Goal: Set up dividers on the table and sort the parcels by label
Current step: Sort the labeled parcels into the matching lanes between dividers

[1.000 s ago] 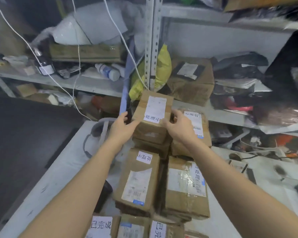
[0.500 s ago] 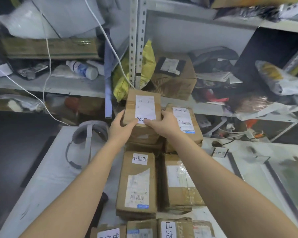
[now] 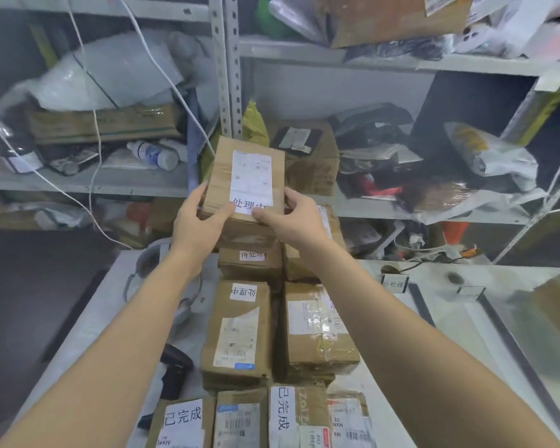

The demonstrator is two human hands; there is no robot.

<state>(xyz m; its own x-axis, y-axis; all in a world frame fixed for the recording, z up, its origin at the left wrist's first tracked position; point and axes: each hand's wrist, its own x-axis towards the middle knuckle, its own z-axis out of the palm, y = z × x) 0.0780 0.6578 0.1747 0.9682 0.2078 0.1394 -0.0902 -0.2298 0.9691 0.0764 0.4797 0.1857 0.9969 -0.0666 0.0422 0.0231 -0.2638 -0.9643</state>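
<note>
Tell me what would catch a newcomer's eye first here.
The left hand and right hand grip a parcel at centre, its white label facing the camera. Below it, more labelled parcels lie in rows on the table. Behind, grey shelves are crammed with bags and boxes.

Both bare forearms stretch from the near corners toward the far middle. The left grip [image 3: 194,223] and right grip [image 3: 301,219] clasp opposite sides of one parcel [image 3: 219,176], thumbs on its upper face.
</note>
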